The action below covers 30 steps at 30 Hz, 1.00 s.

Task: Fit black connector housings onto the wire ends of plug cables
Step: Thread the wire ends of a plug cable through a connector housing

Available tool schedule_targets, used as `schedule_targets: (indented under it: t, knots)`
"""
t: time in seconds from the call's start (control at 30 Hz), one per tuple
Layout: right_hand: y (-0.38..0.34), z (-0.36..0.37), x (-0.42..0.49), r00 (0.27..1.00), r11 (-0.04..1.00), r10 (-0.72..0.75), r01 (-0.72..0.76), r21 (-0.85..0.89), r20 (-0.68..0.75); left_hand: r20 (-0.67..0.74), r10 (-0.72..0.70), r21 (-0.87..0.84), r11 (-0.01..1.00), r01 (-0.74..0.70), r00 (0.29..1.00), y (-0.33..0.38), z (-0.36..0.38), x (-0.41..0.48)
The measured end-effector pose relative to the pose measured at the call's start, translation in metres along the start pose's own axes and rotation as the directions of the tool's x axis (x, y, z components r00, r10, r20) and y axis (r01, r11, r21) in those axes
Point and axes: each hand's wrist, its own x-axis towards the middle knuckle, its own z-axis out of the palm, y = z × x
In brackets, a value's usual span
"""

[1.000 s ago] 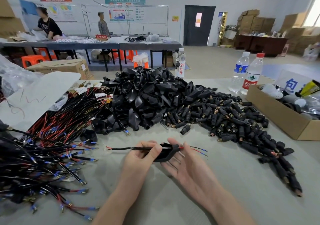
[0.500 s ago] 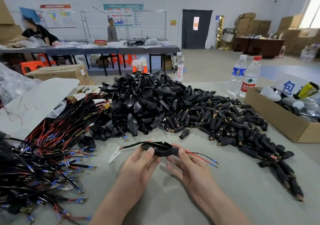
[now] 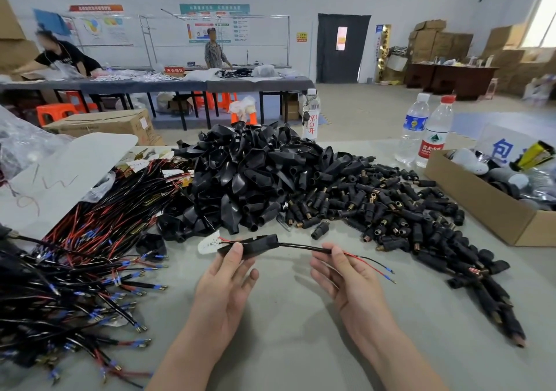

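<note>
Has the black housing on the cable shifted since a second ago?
Yes. The housing has moved left, away from the lone barrel connector, toward the tagged end of the cable; the left hand holds it.

Factory assembly hall, hand-work line. Bulk heaps of black housings (image 3: 255,180) and connectors (image 3: 391,210) mid-bench; cut wires (image 3: 90,255) piled along left edge. Behind: long tables (image 3: 150,85) with workers (image 3: 214,53), wall charts (image 3: 213,26), orange stools (image 3: 55,110), stacked cartons (image 3: 436,41) at far right wall. Bare concrete floor (image 3: 376,113).
</note>
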Motion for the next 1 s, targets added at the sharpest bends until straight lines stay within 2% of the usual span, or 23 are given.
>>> schedule_targets:
  t: [0.33,0.6,0.77,0.87,1.0]
  knots:
    - [-0.007,-0.009,0.005,0.999,0.995,-0.003,0.008,0.097,-0.052,0.049,-0.105,-0.058,0.992,0.108,0.993,-0.001,0.003,-0.006]
    - [-0.013,-0.017,0.011,0.991,0.982,0.020,0.006,0.188,-0.135,0.072,-0.148,0.078,0.987,0.142,0.986,-0.009,0.002,-0.002]
    - [-0.015,-0.019,0.013,0.987,0.965,0.059,-0.018,0.263,-0.150,0.172,-0.187,-0.039,0.980,0.197,0.967,-0.007,0.000,-0.004]
    - [-0.016,-0.021,0.014,0.985,0.957,0.072,-0.023,0.291,-0.159,0.165,-0.146,-0.065,0.985,0.158,0.975,-0.007,0.000,-0.004]
    - [-0.021,-0.024,0.015,0.983,0.943,0.063,-0.001,0.333,-0.174,0.166,-0.102,-0.010,0.994,0.105,0.981,-0.008,0.001,-0.004]
